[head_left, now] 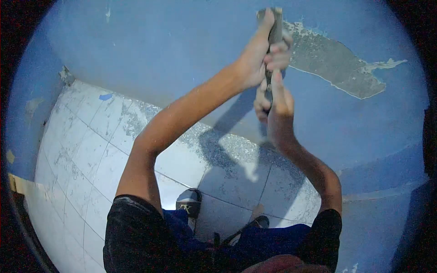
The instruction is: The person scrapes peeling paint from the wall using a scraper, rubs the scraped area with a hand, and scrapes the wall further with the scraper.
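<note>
A long, narrow tool that looks like a scraper (276, 32) is held nearly upright against the blue wall (195, 50). My left hand (257, 57) wraps around its upper part, thumb stretched along it toward the top end. Lower down, my right hand (278, 107) closes around the handle with one finger pointing up it. Just right of the tool is a bare grey patch (339, 59) with ragged, pale paint edges. Motion blur and my fingers hide much of the tool's shape and its working edge.
White floor tiles (98, 168) meet the wall's foot, with grey debris (227, 145) scattered along it. A blue flake (105, 97) lies near the left corner. My sandalled foot (189, 202) stands close below. Another blue wall (27, 100) rises at left.
</note>
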Tool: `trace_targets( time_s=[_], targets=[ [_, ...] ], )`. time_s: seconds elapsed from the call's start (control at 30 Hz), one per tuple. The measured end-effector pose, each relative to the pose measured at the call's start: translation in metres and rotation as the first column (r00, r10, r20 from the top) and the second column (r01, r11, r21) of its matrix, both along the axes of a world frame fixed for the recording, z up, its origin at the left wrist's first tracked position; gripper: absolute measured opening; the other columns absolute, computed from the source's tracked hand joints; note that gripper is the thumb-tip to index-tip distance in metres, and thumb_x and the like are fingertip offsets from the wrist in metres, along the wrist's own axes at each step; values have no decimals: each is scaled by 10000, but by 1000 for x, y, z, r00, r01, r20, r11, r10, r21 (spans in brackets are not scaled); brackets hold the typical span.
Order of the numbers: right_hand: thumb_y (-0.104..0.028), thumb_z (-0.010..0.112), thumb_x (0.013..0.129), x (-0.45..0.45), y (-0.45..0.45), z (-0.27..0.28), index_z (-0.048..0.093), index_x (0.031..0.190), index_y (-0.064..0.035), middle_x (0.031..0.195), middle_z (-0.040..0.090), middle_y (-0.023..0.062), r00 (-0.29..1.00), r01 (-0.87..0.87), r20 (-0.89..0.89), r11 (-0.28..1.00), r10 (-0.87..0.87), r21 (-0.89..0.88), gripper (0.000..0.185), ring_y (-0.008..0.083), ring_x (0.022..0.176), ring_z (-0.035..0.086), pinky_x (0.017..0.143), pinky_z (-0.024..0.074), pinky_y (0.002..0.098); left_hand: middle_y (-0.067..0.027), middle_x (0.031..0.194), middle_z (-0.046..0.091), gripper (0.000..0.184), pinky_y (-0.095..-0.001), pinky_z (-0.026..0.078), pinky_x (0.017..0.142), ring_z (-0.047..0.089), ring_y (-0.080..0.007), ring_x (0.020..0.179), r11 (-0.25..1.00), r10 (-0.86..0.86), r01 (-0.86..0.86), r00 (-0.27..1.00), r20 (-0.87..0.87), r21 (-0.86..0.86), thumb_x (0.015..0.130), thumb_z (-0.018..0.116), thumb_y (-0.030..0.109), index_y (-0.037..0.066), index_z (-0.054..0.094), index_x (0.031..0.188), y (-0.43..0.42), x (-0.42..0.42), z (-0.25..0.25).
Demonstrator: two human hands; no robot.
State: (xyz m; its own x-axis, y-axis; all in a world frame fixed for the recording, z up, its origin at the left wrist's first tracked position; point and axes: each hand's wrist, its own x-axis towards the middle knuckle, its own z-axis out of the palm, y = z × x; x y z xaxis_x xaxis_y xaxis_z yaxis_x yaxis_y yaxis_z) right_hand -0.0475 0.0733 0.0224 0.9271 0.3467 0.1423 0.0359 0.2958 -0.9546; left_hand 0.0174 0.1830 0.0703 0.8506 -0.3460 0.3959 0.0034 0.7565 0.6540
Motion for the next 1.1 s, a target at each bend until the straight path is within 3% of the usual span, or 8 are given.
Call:
trace_targets(
  time_s=[0.1, 0.3, 0.4, 0.53, 0.77, 0.87, 0.97, 1.1],
  targets=[
    [-418, 421, 970, -5, -16, -27, 478, 807, -81, 560, 379, -38, 984, 30, -177, 999, -31, -11, 378, 49, 425, 328, 382, 264, 219, 49, 513, 320, 612, -197, 295, 363, 300, -58, 392, 990, 14, 4, 992, -128, 142, 875, 402, 666, 73, 517, 780, -10, -7, -27],
    [-422, 456, 955, -4, -40, 2, 496, 774, -81, 562, 424, -28, 993, 114, 38, 972, -109, -207, 388, 55, 399, 367, 351, 295, 216, -26, 531, 485, 636, -254, 421, 394, 479, -128, 412, 891, 387, -386, 921, 45, 240, 913, 394, 604, 5, 577, 805, -28, -5, -10],
    [-456, 438, 954, -10, -38, -19, 511, 815, -80, 543, 406, -32, 982, 139, -104, 972, -160, -187, 407, 69, 394, 390, 340, 284, 223, -61, 530, 530, 625, -284, 453, 390, 505, -139, 393, 839, 461, -449, 887, 35, 306, 915, 419, 565, -11, 595, 745, -40, -4, -27],
    [-467, 441, 951, -20, -36, -11, 497, 800, -82, 552, 417, -18, 994, 109, -12, 990, -110, -87, 418, 76, 389, 390, 342, 288, 226, -54, 500, 528, 597, -244, 416, 344, 505, -126, 362, 797, 531, -525, 845, 68, 299, 876, 509, 557, 11, 589, 648, -45, -2, -9],
    [-485, 339, 973, -28, -31, -20, 419, 855, -82, 555, 371, 8, 995, 37, -95, 999, -38, -16, 427, 112, 369, 368, 335, 257, 245, -50, 507, 532, 559, -233, 396, 360, 498, -124, 380, 760, 466, -471, 875, 130, 447, 868, 537, 526, 13, 589, 654, -55, -2, -17],
    [-494, 340, 971, -29, -33, 8, 412, 858, -77, 564, 377, 16, 1000, -11, -4, 1000, 11, -1, 438, 120, 365, 362, 330, 251, 247, -48, 517, 531, 549, -230, 378, 365, 489, -121, 383, 771, 426, -428, 897, 117, 471, 871, 534, 518, 26, 589, 635, -52, -11, -5],
    [-499, 369, 963, -27, -25, -22, 409, 839, -85, 546, 350, 10, 987, 91, 129, 995, -95, 33, 434, 110, 357, 344, 315, 251, 244, -46, 524, 527, 525, -237, 390, 371, 482, -117, 394, 799, 416, -414, 904, 96, 436, 878, 536, 503, 28, 596, 660, -55, -10, -6],
    [-481, 427, 952, -26, -36, -17, 417, 821, -103, 566, 369, 2, 999, 13, -48, 997, -10, 69, 400, 93, 398, 361, 305, 259, 244, -29, 514, 533, 432, -224, 347, 313, 434, -88, 341, 765, 448, -428, 891, 81, 481, 913, 510, 443, 74, 590, 703, -61, -9, -11]
  ],
)
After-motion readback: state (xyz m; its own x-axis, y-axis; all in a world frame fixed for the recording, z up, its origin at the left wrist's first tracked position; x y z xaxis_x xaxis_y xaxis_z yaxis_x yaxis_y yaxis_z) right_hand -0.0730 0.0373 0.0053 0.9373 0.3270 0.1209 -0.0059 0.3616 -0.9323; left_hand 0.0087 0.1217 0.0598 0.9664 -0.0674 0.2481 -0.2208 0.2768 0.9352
